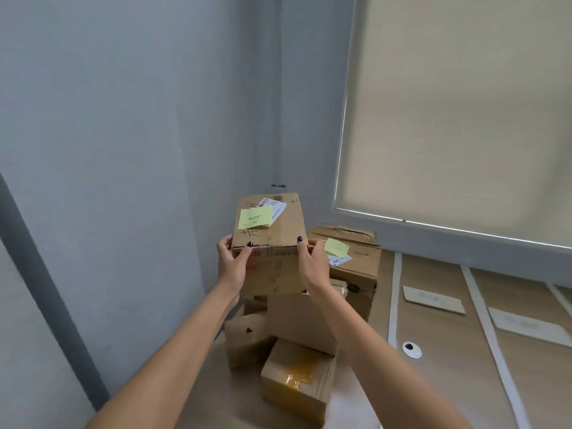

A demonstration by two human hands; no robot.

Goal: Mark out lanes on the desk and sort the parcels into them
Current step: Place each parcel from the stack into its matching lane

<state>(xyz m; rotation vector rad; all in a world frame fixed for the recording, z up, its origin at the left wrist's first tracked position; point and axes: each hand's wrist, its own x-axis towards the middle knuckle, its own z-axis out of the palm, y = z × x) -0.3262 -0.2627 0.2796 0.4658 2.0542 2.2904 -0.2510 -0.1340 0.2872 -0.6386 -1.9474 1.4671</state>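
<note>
Far left there's only grey wall, then the left hand (232, 264) comes in, thumb over the top edge and fingers curled round the near left corner of the lifted parcel (268, 243). That cardboard box is up in the air, tilted toward the camera, a yellow sticky note (254, 217) with handwriting on its top face beside a shipping label. The right hand (310, 262) mirrors it: its grip wraps the right corner, thumb on top. Under and behind sits the unsorted pile (294, 345), with a second noted box (353, 258) at the back and a small one with yellow tape (295, 380) in front. Further right the table (433, 382) carries white tape strips (393, 301) marking lanes, and card labels (433, 299) lie between them.

The risk now, as I judge it: both hands hold only the near corners, so the far end could dip and slip out on the swing right. The note looks loosely stuck and could peel away. A low carry might also clip the pile and topple it.
</note>
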